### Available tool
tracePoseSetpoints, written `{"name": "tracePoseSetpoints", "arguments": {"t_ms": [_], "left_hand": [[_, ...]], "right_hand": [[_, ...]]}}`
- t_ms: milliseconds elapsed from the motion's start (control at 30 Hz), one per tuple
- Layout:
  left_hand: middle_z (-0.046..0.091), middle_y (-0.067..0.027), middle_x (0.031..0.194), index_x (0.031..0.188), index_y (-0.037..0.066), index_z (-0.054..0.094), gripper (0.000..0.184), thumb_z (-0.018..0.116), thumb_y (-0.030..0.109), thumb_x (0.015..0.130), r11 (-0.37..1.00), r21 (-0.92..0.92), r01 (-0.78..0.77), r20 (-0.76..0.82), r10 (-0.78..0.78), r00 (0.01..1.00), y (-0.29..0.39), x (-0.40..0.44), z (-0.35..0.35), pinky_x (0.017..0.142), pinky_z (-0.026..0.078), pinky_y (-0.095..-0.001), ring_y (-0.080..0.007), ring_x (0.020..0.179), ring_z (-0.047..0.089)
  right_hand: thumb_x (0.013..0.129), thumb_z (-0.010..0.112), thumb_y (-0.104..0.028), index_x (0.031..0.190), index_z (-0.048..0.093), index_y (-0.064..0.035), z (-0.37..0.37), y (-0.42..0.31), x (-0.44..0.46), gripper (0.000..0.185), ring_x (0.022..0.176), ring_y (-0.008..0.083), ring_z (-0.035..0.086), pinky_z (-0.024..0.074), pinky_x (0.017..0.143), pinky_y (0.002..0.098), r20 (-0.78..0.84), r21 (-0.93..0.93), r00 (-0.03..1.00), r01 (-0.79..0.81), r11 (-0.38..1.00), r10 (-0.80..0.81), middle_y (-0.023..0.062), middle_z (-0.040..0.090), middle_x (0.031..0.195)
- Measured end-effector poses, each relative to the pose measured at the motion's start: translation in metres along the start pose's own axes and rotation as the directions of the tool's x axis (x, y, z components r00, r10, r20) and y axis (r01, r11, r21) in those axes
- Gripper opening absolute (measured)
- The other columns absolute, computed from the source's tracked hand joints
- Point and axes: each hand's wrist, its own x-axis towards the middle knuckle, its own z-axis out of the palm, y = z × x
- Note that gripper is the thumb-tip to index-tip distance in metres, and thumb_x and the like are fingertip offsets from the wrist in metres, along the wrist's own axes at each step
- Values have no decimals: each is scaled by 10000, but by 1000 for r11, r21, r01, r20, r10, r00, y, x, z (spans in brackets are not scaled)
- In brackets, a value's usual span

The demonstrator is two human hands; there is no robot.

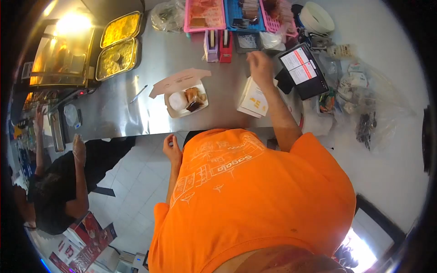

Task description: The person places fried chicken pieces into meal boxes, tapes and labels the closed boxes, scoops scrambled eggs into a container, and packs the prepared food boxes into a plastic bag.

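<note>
My left hand (172, 148) hangs low by the counter's front edge, fingers loosely curled and apart, holding nothing visible. My right hand (260, 67) is over the counter, in front of a small container of white packets (248, 41). Its back faces me and its fingers are blurred and partly hidden. Below that wrist lies a stack of flat white cartons (253, 98) with yellow print. Left of the stack stands an open takeaway box (173, 111), lid raised. Inside it are a round white mound of rice (178, 101), brown fried pieces (195, 94) and a dark sauce packet (195, 106).
A tablet (304, 70) stands at the right. Purple (211, 45) and red (226, 45) tape dispensers sit below pink (205, 16) and blue (245, 16) baskets. A pen (139, 93) and two food trays (117, 58) are left. A co-worker (59, 191) stands far left.
</note>
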Motion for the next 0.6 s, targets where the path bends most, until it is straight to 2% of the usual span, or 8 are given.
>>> {"name": "tracePoseSetpoints", "arguments": {"t_ms": [33,133,167,200,367,400,467,600], "left_hand": [[687,-80,937,1051,15,681,176,651,152,944,1000,-16,10,-9,-10,1000,-3,-2,-1,682,467,-314,-163,839,621],[694,-85,939,1041,2,680,190,660,160,938,999,-33,19,-37,-20,999,0,-5,-11,697,488,-314,-170,848,638],[697,-88,938,1037,1,682,194,664,164,934,999,-46,-10,-59,7,998,-3,3,-13,710,496,-317,-173,853,645],[699,-92,936,1032,0,684,198,669,169,929,998,-46,-36,-106,31,994,-13,13,-15,723,503,-319,-177,857,651],[699,-151,912,988,-7,692,207,691,172,885,960,239,-148,-410,238,880,15,117,-102,775,512,-368,-272,834,668],[699,-137,901,990,11,694,202,696,184,886,973,144,-181,-465,228,855,38,144,-126,765,505,-372,-271,845,666],[701,-110,909,998,40,697,190,696,200,895,921,207,-330,-576,388,720,57,221,-171,750,490,-358,-240,842,661],[684,-80,921,1020,59,676,188,693,202,900,871,121,-476,-706,412,576,125,348,-272,734,475,-361,-222,870,638]], "right_hand": [[917,633,-36,1152,595,-3,-2,23,-6,240,870,208,703,530,814,330,-205,-29,975,84,996,-88,118,666,1046],[883,637,44,1254,559,3,-38,48,-29,381,1060,273,671,548,871,304,-86,480,954,-212,851,286,123,555,1284],[872,659,38,1258,558,10,-33,71,-43,400,1151,309,619,549,908,312,-194,413,973,-36,910,126,128,518,1324],[875,699,-25,1197,624,11,-41,53,-49,332,1183,282,584,545,939,302,-118,579,916,-251,776,384,120,516,1318],[958,664,-301,1055,635,-60,-20,10,-57,262,632,125,615,445,463,247,-8,513,833,-472,717,553,33,598,803],[975,637,-344,1052,612,-58,-13,-2,-54,298,563,107,581,404,416,243,3,462,824,-503,730,566,22,576,719],[1006,565,-401,1040,629,-57,-4,-7,-43,352,522,64,489,338,401,227,81,631,848,-450,632,523,4,540,693],[1033,499,-374,937,651,-73,43,-58,-19,351,608,71,397,296,532,234,-220,442,955,-83,893,198,-33,453,682]]}}
